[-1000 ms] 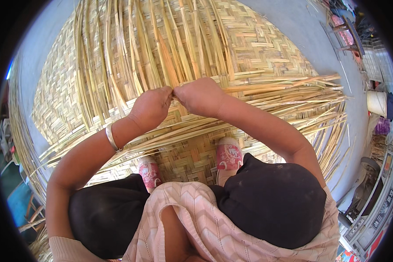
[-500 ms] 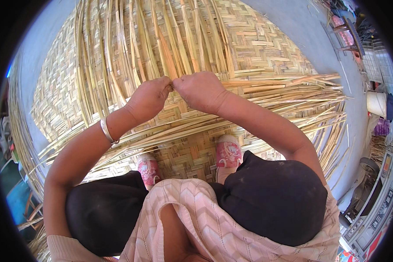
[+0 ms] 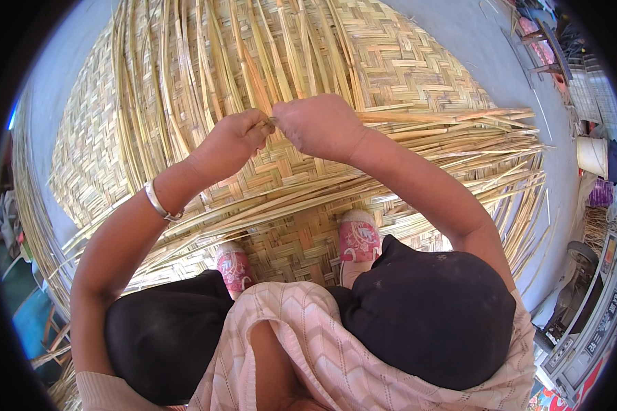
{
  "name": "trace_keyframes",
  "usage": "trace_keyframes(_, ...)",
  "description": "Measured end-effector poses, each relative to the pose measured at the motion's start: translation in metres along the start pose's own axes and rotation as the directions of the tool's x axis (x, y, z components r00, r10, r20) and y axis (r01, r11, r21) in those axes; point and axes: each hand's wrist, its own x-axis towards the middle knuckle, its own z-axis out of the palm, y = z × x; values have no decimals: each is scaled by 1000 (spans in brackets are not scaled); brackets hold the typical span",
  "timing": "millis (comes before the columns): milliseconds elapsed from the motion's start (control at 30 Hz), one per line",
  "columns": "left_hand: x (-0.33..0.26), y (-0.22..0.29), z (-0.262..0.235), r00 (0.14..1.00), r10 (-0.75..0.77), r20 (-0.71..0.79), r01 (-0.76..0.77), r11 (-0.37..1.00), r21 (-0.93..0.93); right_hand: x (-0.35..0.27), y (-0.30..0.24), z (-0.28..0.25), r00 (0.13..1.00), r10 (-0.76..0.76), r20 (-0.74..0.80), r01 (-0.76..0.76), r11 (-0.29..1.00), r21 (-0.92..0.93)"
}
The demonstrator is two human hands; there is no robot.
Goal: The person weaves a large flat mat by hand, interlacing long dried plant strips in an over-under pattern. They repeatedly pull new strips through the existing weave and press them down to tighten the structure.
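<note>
Strip (image 3: pixel 272 122) pinched by left hand (image 3: pixel 234 142); right hand (image 3: pixel 320 128) curled, grasp unclear; I'd keep tension even, between the mat's side edges (image 3: pixel 469 81)

Worn are a pink zigzag-knit top (image 3: pixel 288 301), black legwear (image 3: pixel 428 312), red-and-white patterned shoes (image 3: pixel 358 241) and a silver-coloured bangle (image 3: pixel 155 201).

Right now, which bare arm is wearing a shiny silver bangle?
The person's bare left arm: the shiny silver bangle circles it near the bare left hand. The bare right arm shows none.
</note>
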Motion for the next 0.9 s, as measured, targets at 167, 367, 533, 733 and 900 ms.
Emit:
trace_keyframes(167, 6, -10, 8, 987, 139, -76, -115, 958, 263, -1, -7, -6, 991, 51, 120, -51, 999, 0)
trace_keyframes(367, 31, -11, -26, 972, -214, -100, 220, 974, 59, -12, -29, -15, 980, -196, 33, 184, 957, 225)
trace_keyframes(533, 18, -10, -13, 972, 184, 146, -176, 982, -64, -1, 10, -8, 996, 8, 85, -26, 977, 210)
trace_keyframes(733, 14, 5, 4, 980, -43, 195, 72, 986, -148, -6, 28, 7, 986, 108, 125, -147, 918, 367)
trace_keyframes(900, 21, 6, 4, 996, -11, 87, 3, 996, 89, -7, 39, 2, 985, 18, 171, -84, 920, 383)
